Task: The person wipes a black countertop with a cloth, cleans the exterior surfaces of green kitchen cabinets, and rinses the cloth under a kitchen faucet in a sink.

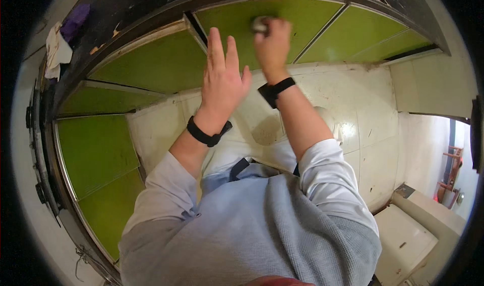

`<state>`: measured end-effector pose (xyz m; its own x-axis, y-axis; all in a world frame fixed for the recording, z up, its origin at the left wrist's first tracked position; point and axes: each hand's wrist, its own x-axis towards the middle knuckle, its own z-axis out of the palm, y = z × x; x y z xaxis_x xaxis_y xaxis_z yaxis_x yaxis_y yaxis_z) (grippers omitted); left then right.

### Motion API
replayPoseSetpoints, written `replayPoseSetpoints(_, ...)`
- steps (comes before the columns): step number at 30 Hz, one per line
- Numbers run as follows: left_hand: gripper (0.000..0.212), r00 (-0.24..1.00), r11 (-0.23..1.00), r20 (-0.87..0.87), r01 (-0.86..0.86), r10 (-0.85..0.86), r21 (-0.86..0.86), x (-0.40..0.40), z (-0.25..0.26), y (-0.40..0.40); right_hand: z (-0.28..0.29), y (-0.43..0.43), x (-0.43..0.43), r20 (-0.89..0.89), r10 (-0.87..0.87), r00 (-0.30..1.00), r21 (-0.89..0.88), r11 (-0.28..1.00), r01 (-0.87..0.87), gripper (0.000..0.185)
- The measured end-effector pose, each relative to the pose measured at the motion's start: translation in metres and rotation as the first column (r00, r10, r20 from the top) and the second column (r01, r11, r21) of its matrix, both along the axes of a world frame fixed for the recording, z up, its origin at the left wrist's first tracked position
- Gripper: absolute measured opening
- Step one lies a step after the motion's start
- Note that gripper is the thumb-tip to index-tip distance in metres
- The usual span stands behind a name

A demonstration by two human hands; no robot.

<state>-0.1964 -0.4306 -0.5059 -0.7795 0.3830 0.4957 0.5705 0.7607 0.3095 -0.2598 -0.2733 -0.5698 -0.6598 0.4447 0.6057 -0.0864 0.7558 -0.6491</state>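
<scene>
Green cabinet fronts (234, 17) run along the base of a dark counter before me. My right hand (274, 40) grips a small, blurred, greyish-white object (261, 24), perhaps a scouring pad, against or close to the middle green panel. To its left my left hand (224, 70) is raised with its fingers extended and apart, holding nothing. It is in front of the same panel; whether it touches cannot be told. A black band with a dark block is strapped round each wrist.
A dark countertop (132, 6) bears a white cloth (58, 51) and a purple cloth or bag (75, 21) at the left. More green cabinet doors (98, 150) line the left side. Pale floor tiles (374, 134) lie below. A cream box-like unit (404, 237) stands at the lower right.
</scene>
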Motion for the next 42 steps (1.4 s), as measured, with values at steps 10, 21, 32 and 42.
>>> replayPoseSetpoints(10,0.071,0.995,0.996,-0.088,0.043,-0.05,-0.079,-0.057,-0.019,0.007,-0.007,0.03,-0.003,0.018,0.037,0.999,-0.028,0.999,-0.037,0.037)
replayPoseSetpoints(21,0.071,0.991,0.993,-0.13,-0.012,-0.004,-0.119,-0.068,-0.048,0.022,-0.021,0.103,0.0,-0.076,-0.263,0.962,-0.283,0.93,0.232,0.043)
replayPoseSetpoints(32,0.068,0.989,0.973,-0.137,-0.085,0.056,-0.214,-0.068,-0.049,0.046,-0.028,0.072,-0.001,0.008,-0.035,0.999,-0.145,0.989,0.036,0.03)
replayPoseSetpoints(42,0.074,0.998,0.975,-0.047,-0.044,0.034,-0.216,-0.069,-0.057,0.055,-0.019,0.153,-0.006,-0.225,-0.344,0.912,-0.439,0.871,0.22,0.033)
